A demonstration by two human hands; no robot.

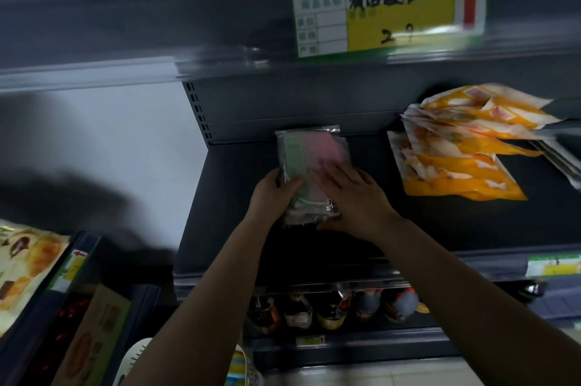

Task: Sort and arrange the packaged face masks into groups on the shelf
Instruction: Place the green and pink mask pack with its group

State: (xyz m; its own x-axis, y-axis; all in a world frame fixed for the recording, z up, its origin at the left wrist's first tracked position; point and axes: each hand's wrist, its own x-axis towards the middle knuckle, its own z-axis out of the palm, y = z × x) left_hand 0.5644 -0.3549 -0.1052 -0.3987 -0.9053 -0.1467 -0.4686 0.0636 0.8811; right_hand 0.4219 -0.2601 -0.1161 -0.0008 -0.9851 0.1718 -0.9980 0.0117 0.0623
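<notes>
Both hands held the mask packet stack [311,172] left of the orange packets [456,159]: left hand [273,194] gripped its edge, right hand [355,197] lay flat on top.

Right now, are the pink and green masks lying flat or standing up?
Lying flat. The mask packs lie on the dark shelf, with the left hand gripping their edge and the right hand pressing on top.

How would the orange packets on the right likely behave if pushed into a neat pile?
The orange packets look thin and flat, so probably light and floppy. They lie fanned and overlapping on the shelf, and their film looks glossy, so they would likely slide over each other rather than move as one block. Rolling or tipping seems unlikely.
</notes>
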